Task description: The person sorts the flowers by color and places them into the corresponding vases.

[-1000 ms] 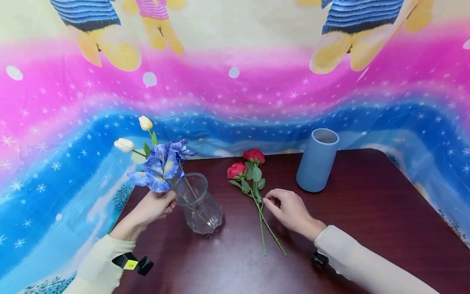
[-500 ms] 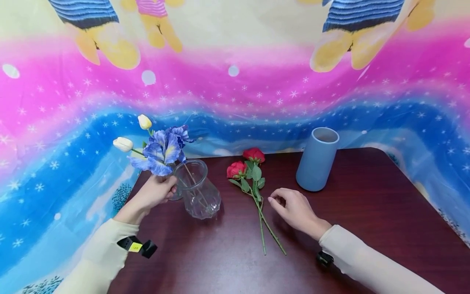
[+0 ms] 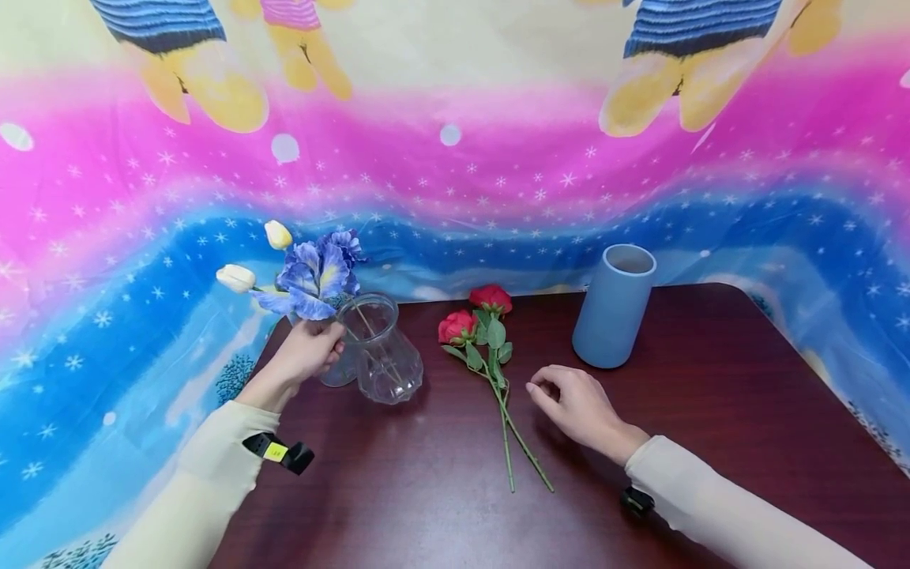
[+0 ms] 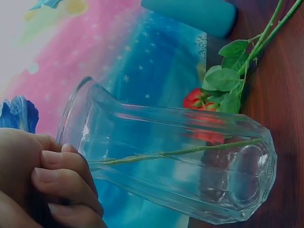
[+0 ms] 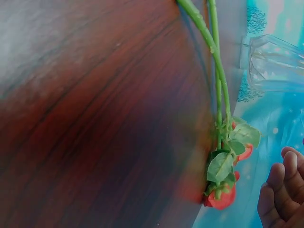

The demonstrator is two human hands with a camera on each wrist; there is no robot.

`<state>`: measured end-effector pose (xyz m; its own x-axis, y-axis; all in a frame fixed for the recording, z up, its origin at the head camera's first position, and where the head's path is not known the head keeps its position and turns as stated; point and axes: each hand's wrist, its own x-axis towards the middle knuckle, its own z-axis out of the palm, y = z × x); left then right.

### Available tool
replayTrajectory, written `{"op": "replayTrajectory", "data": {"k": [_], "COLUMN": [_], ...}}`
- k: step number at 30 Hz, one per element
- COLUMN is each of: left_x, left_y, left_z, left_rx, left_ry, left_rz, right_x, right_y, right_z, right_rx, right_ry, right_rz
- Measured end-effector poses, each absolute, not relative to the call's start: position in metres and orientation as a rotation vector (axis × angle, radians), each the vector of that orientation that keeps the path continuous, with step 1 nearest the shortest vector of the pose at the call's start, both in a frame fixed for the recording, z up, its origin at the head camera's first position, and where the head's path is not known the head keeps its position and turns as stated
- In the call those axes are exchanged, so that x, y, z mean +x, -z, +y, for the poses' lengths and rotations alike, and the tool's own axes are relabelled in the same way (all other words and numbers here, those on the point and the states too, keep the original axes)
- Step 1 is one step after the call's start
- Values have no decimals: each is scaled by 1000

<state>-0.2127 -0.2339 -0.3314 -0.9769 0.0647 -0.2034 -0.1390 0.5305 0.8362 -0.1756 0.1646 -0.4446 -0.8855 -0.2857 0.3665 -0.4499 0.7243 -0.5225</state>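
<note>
A clear glass vase stands at the left of the table with blue irises leaning out of it. My left hand grips the vase near its rim, its curled fingers close to the glass in the left wrist view. Through the vase wall a green stem shows. Two red roses lie crossed on the table to the right of the vase. My right hand is loosely curled just right of the rose stems, apart from them and holding nothing.
Behind my left hand, a second clear glass vessel is partly hidden. White tulips rise near it. A blue-grey vase stands upright at the back right of the dark wood table. A printed cloth hangs behind the table.
My left hand has moved the glass vase with the irises away toward the table's back edge. My right hand has drawn back a little to the right from the rose stems.
</note>
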Motion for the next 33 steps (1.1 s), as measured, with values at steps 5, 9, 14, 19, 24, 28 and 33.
{"op": "replayTrajectory", "data": {"k": [5,9,14,19,24,28,33], "left_x": [-220,-228,-237,-243,-250,-254,-258], "left_y": [334,335,336,336,337,339,340], "left_z": [-232,-229,-226,-224,-221,-219,-217], "left_rx": [-83,-95,-113,-130,-154,-182,-206], "left_ry": [-1424,-1459,-1438,-1421,-1454,-1474,-1501], "left_rz": [2575,2576,2589,2574,2540,2538,2548], "right_x": [-175,-175,-176,-175,-175,-175,-175], "right_y": [447,450,451,452,452,453,454], "right_z": [170,174,176,177,178,179,179], "right_rx": [569,552,547,547,549,557,558], "right_ry": [-885,-879,-883,-880,-891,-902,-908], "right_rz": [-2680,-2695,-2709,-2712,-2708,-2707,-2704]}}
